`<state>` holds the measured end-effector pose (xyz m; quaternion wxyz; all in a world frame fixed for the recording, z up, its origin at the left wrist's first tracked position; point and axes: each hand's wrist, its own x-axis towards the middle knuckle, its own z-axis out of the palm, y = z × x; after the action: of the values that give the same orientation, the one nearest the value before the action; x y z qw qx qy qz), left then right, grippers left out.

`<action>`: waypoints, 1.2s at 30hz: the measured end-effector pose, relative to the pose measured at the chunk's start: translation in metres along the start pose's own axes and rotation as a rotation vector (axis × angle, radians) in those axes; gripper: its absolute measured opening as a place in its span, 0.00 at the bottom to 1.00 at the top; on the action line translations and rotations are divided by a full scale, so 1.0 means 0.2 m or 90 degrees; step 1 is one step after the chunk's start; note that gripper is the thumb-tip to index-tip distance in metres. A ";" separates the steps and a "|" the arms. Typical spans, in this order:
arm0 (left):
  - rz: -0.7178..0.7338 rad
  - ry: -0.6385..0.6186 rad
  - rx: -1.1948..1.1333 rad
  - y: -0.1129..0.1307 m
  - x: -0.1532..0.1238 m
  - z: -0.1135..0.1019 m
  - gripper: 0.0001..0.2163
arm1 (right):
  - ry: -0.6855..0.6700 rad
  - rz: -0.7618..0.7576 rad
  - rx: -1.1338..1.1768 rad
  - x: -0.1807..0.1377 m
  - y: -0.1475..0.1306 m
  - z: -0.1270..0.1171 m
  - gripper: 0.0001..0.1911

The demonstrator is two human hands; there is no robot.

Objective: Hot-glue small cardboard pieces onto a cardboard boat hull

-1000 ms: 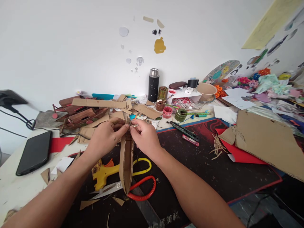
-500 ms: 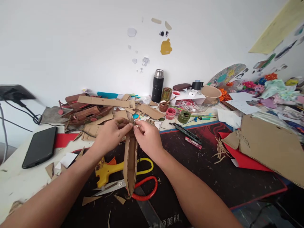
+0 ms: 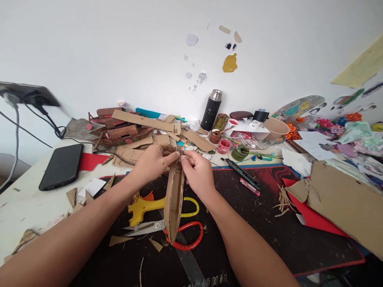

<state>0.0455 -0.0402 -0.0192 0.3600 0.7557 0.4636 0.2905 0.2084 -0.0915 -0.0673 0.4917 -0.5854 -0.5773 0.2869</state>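
Place: I am looking at a craft corner, with one messy desk (image 3: pixel 26 211) against a white wall.
Tools: I see scissors (image 3: pixel 146 228), a yellow glue gun (image 3: pixel 140 205) and a cutting knife (image 3: pixel 241 172) on a black mat (image 3: pixel 263 223).
Making stuff: cardboard bits (image 3: pixel 140 119), a big cardboard sheet (image 3: pixel 344 199), red paper (image 3: pixel 91 161), paint pots (image 3: pixel 223 146).
Made things: a brown model boat (image 3: pixel 119 133), paper flowers (image 3: pixel 326 123), cut-out shapes (image 3: pixel 229 63) stuck on the wall.
Half made: a long cardboard shell (image 3: pixel 174 199) stands on the mat.
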 end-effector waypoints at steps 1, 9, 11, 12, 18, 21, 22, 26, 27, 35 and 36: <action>0.001 0.006 -0.004 0.00 0.00 0.00 0.15 | 0.000 0.003 0.004 0.00 0.00 0.00 0.19; 0.028 0.022 0.003 -0.01 0.00 0.01 0.13 | -0.011 0.029 0.043 0.00 -0.01 -0.01 0.21; 0.029 0.017 0.014 -0.01 0.00 0.01 0.13 | -0.014 0.036 0.047 0.00 -0.01 -0.01 0.21; 0.027 0.015 0.016 0.00 0.00 0.01 0.13 | -0.016 0.038 0.047 0.00 -0.01 -0.01 0.21; 0.033 0.020 0.007 0.01 0.00 0.01 0.12 | -0.019 0.036 0.049 0.00 -0.02 -0.02 0.22; 0.040 0.028 -0.001 0.01 0.00 0.02 0.12 | -0.017 0.035 0.051 0.00 -0.02 -0.02 0.22; 0.040 0.029 -0.001 0.01 -0.01 0.02 0.12 | -0.014 0.036 0.054 0.00 -0.02 -0.02 0.21; 0.038 0.024 -0.002 0.02 -0.01 0.02 0.13 | -0.008 0.035 0.057 0.00 -0.01 -0.02 0.20; 0.037 0.024 -0.005 0.02 -0.01 0.02 0.13 | -0.007 0.033 0.056 0.00 -0.01 -0.02 0.19; 0.034 0.029 -0.004 0.03 -0.02 0.02 0.13 | -0.002 0.028 0.034 0.00 -0.01 -0.01 0.18; 0.034 0.030 0.001 0.04 -0.02 0.02 0.13 | -0.002 0.027 0.031 0.00 -0.01 -0.01 0.18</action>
<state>0.0504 -0.0471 -0.0158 0.3404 0.7611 0.4517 0.3175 0.2105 -0.0923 -0.0646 0.4989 -0.5849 -0.5584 0.3117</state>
